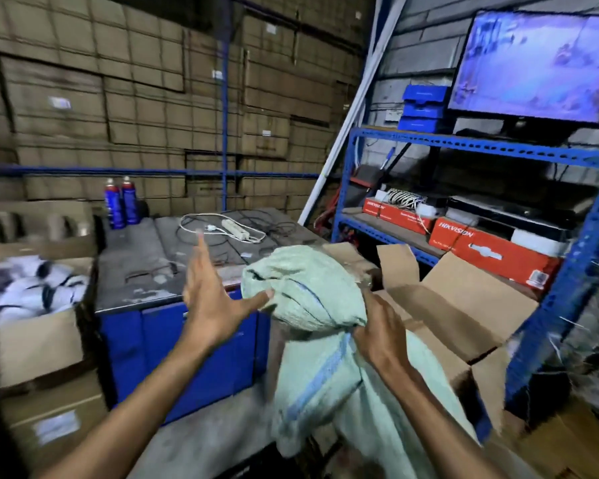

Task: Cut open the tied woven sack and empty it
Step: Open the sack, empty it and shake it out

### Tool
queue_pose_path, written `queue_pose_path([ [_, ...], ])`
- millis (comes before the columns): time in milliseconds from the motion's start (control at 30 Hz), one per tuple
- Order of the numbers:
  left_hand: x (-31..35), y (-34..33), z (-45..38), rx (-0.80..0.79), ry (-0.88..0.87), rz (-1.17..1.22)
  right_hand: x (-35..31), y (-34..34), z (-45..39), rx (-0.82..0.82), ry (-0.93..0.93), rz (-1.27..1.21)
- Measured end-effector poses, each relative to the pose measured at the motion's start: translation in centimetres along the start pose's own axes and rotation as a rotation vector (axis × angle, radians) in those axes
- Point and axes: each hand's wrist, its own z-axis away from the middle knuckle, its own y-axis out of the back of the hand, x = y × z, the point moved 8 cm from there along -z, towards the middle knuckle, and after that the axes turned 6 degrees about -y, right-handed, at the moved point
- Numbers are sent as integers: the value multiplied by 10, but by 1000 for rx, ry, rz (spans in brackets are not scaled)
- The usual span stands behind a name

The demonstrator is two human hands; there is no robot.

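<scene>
A pale green woven sack (301,299) with a blue stripe hangs in front of me, bunched at a neck in the middle. My right hand (381,331) is closed around that neck and holds the sack up. The upper part bulges above the grip, and the lower part (329,402) drapes down loose. My left hand (208,295) is open with fingers spread, its thumb touching the left side of the bulge. No cutting tool is visible.
An open cardboard box (460,305) stands just behind the sack on the right. A blue cabinet (173,347) with a power strip (234,228) and two spray cans (121,202) sits at centre. A blue shelf rack (554,305) and a monitor (536,63) are at right. A box of packaged items (32,288) is at left.
</scene>
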Motion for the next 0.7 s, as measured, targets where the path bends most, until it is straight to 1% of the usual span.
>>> queue_pose_path([
  [67,7,-11,26,-284,-229,-487,-42,-9,12,-104,160,-37],
  [100,3,-16,38,-380,-302,-669,-67,-20,23,-193,239,-88],
  [133,1,-14,44,-401,-336,-744,-90,-28,34,-266,301,-135],
  [167,-2,4,47,-349,-320,-743,-111,-36,43,-315,347,-177],
  [200,-7,28,47,-255,-291,-674,-128,-42,50,-335,378,-205],
  [233,-11,58,49,-159,-247,-569,-143,-48,55,-325,416,-178],
  [267,-15,86,53,-77,-224,-480,-157,-54,61,-301,469,-92],
  [333,-15,136,58,32,-209,-418,-177,-68,69,-283,539,88],
  [367,-15,160,62,85,-192,-419,-185,-77,74,-302,548,134],
  [433,-22,216,69,227,-124,-406,-201,-101,85,-376,546,140],
  [467,-29,241,73,305,-84,-394,-206,-112,90,-432,512,87],
  [500,-36,269,80,388,-36,-375,-219,-130,96,-498,473,-50],
  [533,-44,291,87,455,17,-356,-235,-147,103,-564,417,-245],
  [567,-49,307,96,499,64,-336,-254,-161,112,-594,362,-448],
  [600,-57,318,106,506,91,-331,-274,-175,118,-586,291,-621],
  [633,-67,322,114,454,109,-337,-289,-186,121,-548,164,-766],
  [667,-78,326,123,365,140,-337,-305,-202,126,-550,-14,-902],
  [700,-96,328,134,241,200,-336,-323,-219,134,-578,-168,-1056],
])
